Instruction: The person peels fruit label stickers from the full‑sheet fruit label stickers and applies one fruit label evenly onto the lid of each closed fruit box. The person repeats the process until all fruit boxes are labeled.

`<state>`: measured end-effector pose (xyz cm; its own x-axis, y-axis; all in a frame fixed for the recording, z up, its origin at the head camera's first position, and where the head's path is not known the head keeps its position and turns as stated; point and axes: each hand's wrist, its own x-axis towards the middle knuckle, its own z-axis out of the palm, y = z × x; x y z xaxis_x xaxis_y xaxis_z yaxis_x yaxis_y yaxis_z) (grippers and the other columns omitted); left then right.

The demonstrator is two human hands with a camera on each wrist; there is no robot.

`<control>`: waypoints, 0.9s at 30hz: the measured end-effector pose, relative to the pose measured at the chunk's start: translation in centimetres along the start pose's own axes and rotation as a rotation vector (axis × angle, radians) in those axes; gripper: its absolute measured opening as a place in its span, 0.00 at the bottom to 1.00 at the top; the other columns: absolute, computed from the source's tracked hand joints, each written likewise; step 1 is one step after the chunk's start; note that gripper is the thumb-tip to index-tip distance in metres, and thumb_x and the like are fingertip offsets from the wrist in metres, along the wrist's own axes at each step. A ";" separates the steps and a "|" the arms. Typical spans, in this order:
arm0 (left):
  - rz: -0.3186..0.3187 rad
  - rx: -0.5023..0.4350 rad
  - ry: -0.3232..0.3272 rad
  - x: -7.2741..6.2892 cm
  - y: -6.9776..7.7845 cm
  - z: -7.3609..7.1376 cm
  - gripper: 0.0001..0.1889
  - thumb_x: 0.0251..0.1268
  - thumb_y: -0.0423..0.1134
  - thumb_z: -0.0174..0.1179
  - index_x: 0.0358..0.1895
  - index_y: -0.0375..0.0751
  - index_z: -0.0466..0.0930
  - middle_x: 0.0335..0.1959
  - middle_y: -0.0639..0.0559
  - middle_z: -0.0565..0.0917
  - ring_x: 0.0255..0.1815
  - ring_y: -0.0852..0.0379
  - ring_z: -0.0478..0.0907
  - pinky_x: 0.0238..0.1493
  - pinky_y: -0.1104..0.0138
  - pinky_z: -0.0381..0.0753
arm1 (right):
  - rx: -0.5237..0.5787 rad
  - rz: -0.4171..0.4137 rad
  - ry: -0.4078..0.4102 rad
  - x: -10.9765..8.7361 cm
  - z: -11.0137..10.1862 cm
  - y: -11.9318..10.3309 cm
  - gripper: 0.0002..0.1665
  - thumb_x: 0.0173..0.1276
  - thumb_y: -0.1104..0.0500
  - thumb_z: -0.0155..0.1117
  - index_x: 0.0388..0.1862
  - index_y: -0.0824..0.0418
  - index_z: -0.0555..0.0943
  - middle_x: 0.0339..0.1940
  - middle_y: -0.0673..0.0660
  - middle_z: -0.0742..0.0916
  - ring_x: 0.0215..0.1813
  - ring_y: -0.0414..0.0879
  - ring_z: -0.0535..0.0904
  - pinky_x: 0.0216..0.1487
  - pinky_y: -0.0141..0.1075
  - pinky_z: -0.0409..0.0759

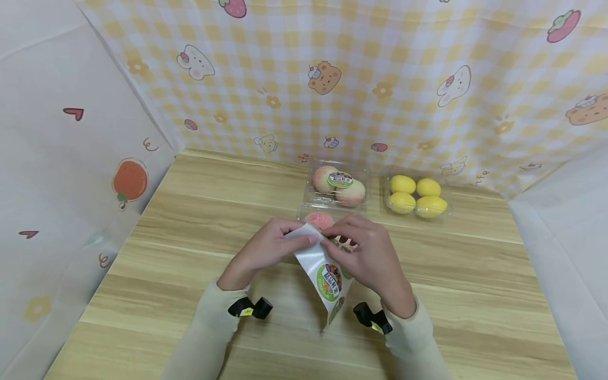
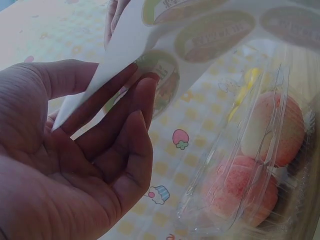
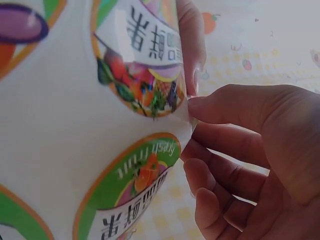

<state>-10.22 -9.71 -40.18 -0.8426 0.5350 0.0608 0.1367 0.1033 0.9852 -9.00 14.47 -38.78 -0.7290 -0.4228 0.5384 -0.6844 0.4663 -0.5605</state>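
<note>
Both hands hold a sheet of fruit stickers [image 1: 311, 258] up over the table, its lower corner hanging down. The sheet is white, with oval green-edged labels showing fruit and printed characters. My left hand [image 1: 268, 245] pinches its upper left edge, thumb on the near face and fingers behind, as the left wrist view shows. My right hand [image 1: 372, 256] pinches the upper right edge between thumb and fingertips [image 3: 197, 107]. Just beyond the hands lies a clear plastic box with a pink peach [image 1: 319, 219], partly hidden by the hands and the sheet.
Behind it stands another clear box of peaches [image 1: 350, 193] with an oval fruit label [image 1: 340, 179] on its lid. To its right sits a clear box of several lemons [image 1: 402, 202]. A checked cloth [image 1: 266, 68] hangs along the back of the wooden table [image 1: 190, 221].
</note>
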 end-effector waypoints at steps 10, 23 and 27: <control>-0.009 0.009 0.013 0.1 -0.2 -0.3 0.10 0.79 0.34 0.63 0.47 0.29 0.90 0.34 0.48 0.90 0.34 0.55 0.85 0.36 0.64 0.84 | -0.004 0.038 -0.007 0.0 -0.3 0.0 0.06 0.65 0.64 0.84 0.38 0.56 0.94 0.34 0.46 0.91 0.34 0.40 0.84 0.30 0.38 0.85; -0.022 0.009 -0.013 0.2 -0.4 -0.7 0.10 0.81 0.33 0.63 0.48 0.30 0.91 0.41 0.47 0.93 0.49 0.56 0.89 0.47 0.64 0.87 | -0.028 0.063 0.004 0.0 -1.0 0.1 0.05 0.67 0.66 0.81 0.37 0.57 0.93 0.33 0.45 0.91 0.33 0.39 0.84 0.29 0.35 0.83; -0.028 0.013 -0.018 0.1 -0.5 -0.9 0.10 0.82 0.34 0.63 0.48 0.31 0.91 0.47 0.45 0.93 0.58 0.55 0.88 0.50 0.64 0.86 | -0.034 0.071 0.007 0.0 -1.1 0.1 0.05 0.67 0.66 0.81 0.37 0.57 0.93 0.33 0.46 0.91 0.33 0.39 0.84 0.29 0.36 0.83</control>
<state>-10.86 -10.44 -40.52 -0.8370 0.5464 0.0302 0.1197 0.1291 0.9844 -9.07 15.37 -38.06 -0.7755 -0.3821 0.5025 -0.6299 0.5207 -0.5762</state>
